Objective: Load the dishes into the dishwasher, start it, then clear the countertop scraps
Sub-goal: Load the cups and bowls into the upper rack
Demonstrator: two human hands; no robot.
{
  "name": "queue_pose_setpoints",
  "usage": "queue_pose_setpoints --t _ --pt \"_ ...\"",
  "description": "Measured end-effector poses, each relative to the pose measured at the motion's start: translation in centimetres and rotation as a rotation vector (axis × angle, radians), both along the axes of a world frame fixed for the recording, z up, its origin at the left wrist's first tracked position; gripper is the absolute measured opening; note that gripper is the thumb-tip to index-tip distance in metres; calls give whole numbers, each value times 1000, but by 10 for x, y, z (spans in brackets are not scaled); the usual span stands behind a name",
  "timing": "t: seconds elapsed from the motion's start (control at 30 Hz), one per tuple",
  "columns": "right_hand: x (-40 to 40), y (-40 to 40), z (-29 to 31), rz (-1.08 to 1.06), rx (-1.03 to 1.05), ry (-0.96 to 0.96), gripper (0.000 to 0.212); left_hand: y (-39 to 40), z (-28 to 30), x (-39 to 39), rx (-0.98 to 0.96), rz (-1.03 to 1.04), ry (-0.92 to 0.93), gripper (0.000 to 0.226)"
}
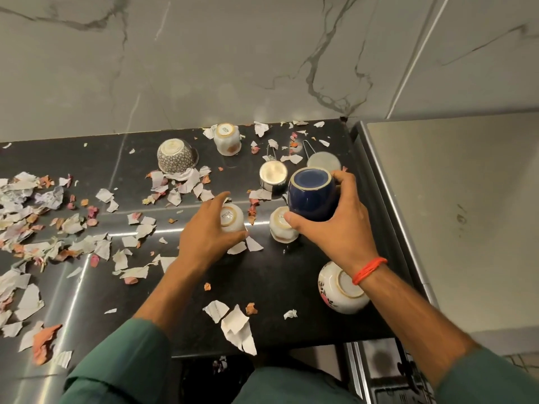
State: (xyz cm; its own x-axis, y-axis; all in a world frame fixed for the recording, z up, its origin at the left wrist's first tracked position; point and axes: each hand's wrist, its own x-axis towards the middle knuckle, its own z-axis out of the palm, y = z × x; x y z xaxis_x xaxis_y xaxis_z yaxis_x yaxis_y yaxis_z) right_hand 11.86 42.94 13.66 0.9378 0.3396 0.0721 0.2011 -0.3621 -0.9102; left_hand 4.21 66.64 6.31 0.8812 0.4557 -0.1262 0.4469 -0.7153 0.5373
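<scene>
left hand (208, 233) hides part of a white cup (232, 217); paper scraps (17, 217) cut off at left edge

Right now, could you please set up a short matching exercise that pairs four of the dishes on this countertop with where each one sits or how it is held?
Things:
1. dark blue cup
2. patterned bowl
3. floral bowl
4. steel measuring cup

Places or states:
A. upside down under the right wrist, near the counter's front right edge
B. upside down at the back, left of the other dishes
C. gripped upside down in the right hand
D. upside down just left of the blue cup, wire handle pointing to the wall

Pairs: 1-C, 2-B, 3-A, 4-D
</scene>
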Motion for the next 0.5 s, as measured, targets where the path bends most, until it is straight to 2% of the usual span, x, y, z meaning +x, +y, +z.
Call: queue_pose_setpoints --t 0.17,0.3,0.43,0.5 --pt "-5 -13 -2 -19 27 27 85 -4 1 -6 7 48 -121 81" --pt "-9 -31 -1 -50 46 38 82 -4 10 -11 -106 120 -318 80" --pt "-12 -52 -1 -92 68 52 80 -4 29 -10 -550 243 -515 70" --pt "-16 -67 1 -130 79 52 78 -14 41 -11 -720 257 -547 64"
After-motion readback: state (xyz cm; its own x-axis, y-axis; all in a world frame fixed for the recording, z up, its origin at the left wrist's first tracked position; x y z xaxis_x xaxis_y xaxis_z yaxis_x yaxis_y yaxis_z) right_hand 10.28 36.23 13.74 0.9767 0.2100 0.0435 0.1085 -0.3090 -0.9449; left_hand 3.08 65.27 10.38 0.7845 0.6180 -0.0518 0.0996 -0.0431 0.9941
